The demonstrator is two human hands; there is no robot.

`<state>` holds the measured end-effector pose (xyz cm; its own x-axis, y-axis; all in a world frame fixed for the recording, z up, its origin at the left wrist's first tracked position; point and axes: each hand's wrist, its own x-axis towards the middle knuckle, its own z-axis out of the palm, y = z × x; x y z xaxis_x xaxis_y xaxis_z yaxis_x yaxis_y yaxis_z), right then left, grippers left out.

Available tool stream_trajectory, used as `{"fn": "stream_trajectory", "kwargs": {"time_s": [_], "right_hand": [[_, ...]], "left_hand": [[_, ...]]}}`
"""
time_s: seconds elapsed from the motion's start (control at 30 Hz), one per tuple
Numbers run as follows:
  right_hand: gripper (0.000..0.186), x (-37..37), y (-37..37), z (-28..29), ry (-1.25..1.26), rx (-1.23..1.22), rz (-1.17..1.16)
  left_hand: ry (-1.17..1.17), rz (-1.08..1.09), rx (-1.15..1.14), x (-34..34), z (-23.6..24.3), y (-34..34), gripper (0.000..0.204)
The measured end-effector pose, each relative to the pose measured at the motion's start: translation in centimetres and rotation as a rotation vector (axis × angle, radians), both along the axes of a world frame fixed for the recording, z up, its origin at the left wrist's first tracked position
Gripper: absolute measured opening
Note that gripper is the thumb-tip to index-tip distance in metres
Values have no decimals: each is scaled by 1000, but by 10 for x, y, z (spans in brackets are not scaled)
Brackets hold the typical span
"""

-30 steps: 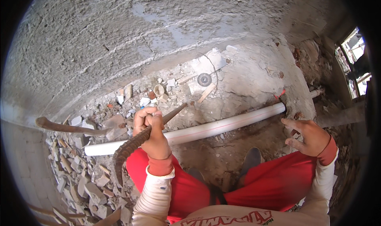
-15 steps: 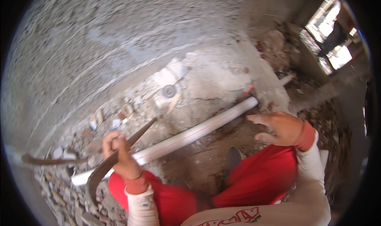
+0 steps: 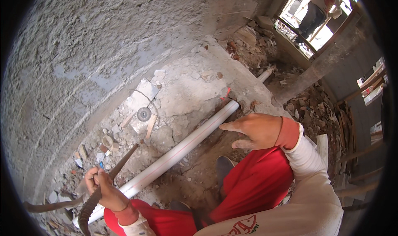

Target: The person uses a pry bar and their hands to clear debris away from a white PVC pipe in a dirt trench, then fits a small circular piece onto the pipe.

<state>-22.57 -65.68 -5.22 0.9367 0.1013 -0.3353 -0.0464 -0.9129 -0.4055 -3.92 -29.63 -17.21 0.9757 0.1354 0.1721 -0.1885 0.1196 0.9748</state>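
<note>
A long white plastic pipe with a thin red line along it lies slantwise in a dirt trench, from lower left to upper middle. My left hand is closed round a rusty brown bar, narrow at its far tip and ribbed and curved at its near end. The bar slants over the ground beside the pipe's near part. My right hand is held open, fingers stretched out and thumb apart, to the right of the pipe's far end. It holds nothing; a small gap seems to separate it from the pipe.
A rough cement wall rises at the left. A grey disc lies near wood scraps. Rubble covers the ground's left side, and a concrete ledge crosses beyond the pipe. A person stands outside the window opening.
The view has shifted, so the wall, pipe and disc appear farther left and the window shows more. My left hand still grips the bar; my right hand remains open near the pipe's end.
</note>
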Motion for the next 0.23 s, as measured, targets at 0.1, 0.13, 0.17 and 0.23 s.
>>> {"fn": "stream_trajectory", "kwargs": {"time_s": [0.1, 0.13, 0.17, 0.23], "right_hand": [[55, 2, 1, 0, 10, -12, -1], [56, 4, 2, 1, 16, -14, -1], [56, 4, 2, 1, 9, -17, -2], [57, 1, -1, -1, -6, -11, 0]], "left_hand": [[-1, -3, -14, 1, 0, 2, 9], [-1, -2, -18, 2, 0, 3, 9], [1, -7, -20, 2, -1, 3, 9], [5, -12, -10, 2, -1, 2, 10]]}}
